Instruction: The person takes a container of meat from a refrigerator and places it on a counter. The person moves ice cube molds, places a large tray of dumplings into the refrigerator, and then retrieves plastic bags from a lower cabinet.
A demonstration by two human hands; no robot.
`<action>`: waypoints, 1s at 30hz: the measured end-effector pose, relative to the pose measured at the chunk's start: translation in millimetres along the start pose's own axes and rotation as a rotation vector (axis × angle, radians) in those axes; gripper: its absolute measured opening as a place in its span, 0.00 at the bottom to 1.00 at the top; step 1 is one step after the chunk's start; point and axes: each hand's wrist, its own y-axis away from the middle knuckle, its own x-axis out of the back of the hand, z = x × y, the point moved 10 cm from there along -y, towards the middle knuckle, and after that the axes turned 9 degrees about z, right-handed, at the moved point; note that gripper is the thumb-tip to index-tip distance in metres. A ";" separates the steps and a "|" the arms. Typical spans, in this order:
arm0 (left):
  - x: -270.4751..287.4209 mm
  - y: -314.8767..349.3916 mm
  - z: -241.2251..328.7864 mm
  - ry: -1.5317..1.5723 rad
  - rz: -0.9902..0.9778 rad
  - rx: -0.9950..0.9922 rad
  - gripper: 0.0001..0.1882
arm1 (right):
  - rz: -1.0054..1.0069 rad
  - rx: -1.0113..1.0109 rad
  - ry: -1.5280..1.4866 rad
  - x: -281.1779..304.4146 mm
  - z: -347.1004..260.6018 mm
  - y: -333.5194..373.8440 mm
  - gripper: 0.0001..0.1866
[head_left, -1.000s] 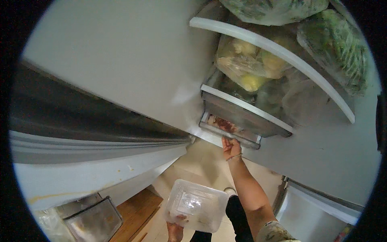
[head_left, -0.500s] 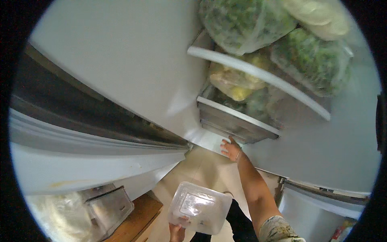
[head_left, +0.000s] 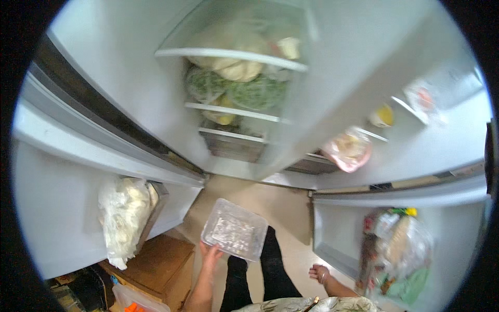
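1. White plastic bag (head_left: 122,218) sits against the left refrigerator door (head_left: 57,218), which we find open.
2. Left hand (head_left: 211,254) grips the clear plastic container (head_left: 234,229) by its near edge; we note it held over the floor (head_left: 291,213), not set down, its contents indistinct.
3. Bagged greens (head_left: 257,93) lie behind a white shelf edge (head_left: 239,113), apart from the container.
4. Right hand (head_left: 318,273), loosely open, holds nothing we can see; it is near the right refrigerator door (head_left: 338,229), also unclosed.

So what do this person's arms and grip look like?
The left grip and right grip are bare human hands, without gloves. The right one wears a thin wristband. Both forearms are uncovered; the pale top is patterned.
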 end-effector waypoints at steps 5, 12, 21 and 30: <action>-1.4 52.7 -7.6 -0.140 -0.173 -0.005 0.42 | 0.023 0.442 0.344 178.4 104.5 97.2 0.32; 4.7 111.1 -32.8 -0.081 -0.302 -0.007 0.38 | 0.183 0.550 -0.683 337.0 27.8 14.3 0.35; -8.2 207.1 -38.4 0.181 -0.440 -0.006 0.29 | 0.276 0.890 -0.491 331.0 -17.3 15.2 0.33; 2.5 307.1 -131.5 0.341 -0.532 0.079 0.29 | 0.180 0.877 -0.738 303.3 2.5 84.5 0.36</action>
